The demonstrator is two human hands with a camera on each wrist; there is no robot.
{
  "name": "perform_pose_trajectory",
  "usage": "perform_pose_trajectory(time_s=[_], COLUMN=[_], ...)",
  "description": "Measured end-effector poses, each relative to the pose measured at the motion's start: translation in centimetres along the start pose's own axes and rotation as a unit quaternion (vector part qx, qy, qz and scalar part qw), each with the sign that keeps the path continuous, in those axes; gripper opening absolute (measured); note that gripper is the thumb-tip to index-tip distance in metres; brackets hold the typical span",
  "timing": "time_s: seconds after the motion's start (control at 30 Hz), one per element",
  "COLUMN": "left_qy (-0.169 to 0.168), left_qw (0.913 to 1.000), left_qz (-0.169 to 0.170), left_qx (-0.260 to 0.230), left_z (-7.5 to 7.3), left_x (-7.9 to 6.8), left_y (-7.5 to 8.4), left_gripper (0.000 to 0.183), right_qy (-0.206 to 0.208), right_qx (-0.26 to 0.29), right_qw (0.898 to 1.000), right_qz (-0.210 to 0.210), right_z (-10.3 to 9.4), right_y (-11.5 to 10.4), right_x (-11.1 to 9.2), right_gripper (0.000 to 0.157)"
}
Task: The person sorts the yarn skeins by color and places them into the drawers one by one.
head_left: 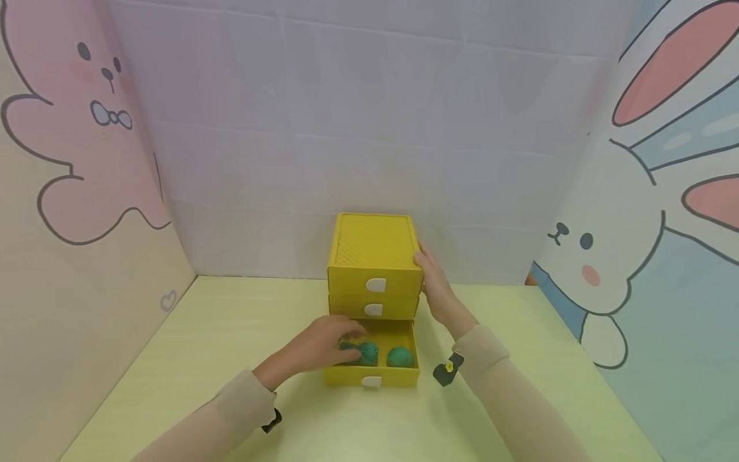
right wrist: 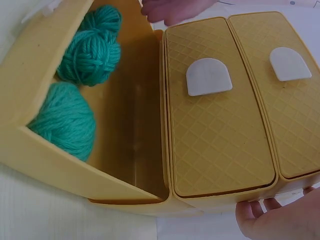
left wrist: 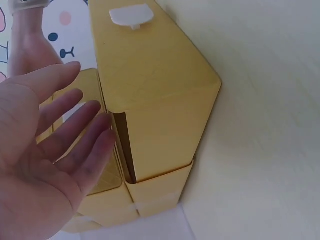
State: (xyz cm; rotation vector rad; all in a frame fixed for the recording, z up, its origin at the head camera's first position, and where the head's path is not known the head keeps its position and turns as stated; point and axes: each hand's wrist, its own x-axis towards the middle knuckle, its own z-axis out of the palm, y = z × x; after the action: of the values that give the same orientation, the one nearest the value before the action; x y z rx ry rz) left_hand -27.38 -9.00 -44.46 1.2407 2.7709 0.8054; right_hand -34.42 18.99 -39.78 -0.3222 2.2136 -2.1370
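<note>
A yellow chest of drawers (head_left: 375,240) stands against the back wall, its bottom drawer (head_left: 401,377) pulled out. In that drawer lie green balls of yarn (right wrist: 62,122), two touching toward the left end and one at the right. My left hand (head_left: 324,343) is over the drawer's left part, fingers relaxed and a little bent, overlapping the leftmost yarn in the head view. Its palm and fingers hold nothing in the left wrist view. My right hand (head_left: 440,289) rests against the chest's right side, fingertips (right wrist: 243,207) on the side wall.
Two closed drawers with white tabs (right wrist: 209,76) sit above the pulled-out one. The chest stands on a pale table (head_left: 248,314). A white cloth wall (head_left: 375,128) is behind it, and panels with a bear and a rabbit (head_left: 612,256) flank the table.
</note>
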Motion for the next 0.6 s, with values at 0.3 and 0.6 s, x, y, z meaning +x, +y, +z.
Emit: perform_pose_trajectory(time_s=[0.3,0.6], left_qy=[0.009,-0.026], left_qw=[0.9926,0.9612], left_qz=[-0.039,-0.097], left_qx=[-0.115,-0.257], left_z=[-0.1,0.0], left_x=[-2.1,-3.6], left_y=[0.9,2.9], left_gripper=[0.034,0.025], right_qy=[0.0,0.001], right_qx=[-0.003,0.004], right_qw=[1.0,1.0], right_qz=[-0.001,0.0], right_z=[0.0,0.0], right_y=[-0.1,-0.2], right_x=[0.1,-0.1], right_gripper=[0.06,0.06])
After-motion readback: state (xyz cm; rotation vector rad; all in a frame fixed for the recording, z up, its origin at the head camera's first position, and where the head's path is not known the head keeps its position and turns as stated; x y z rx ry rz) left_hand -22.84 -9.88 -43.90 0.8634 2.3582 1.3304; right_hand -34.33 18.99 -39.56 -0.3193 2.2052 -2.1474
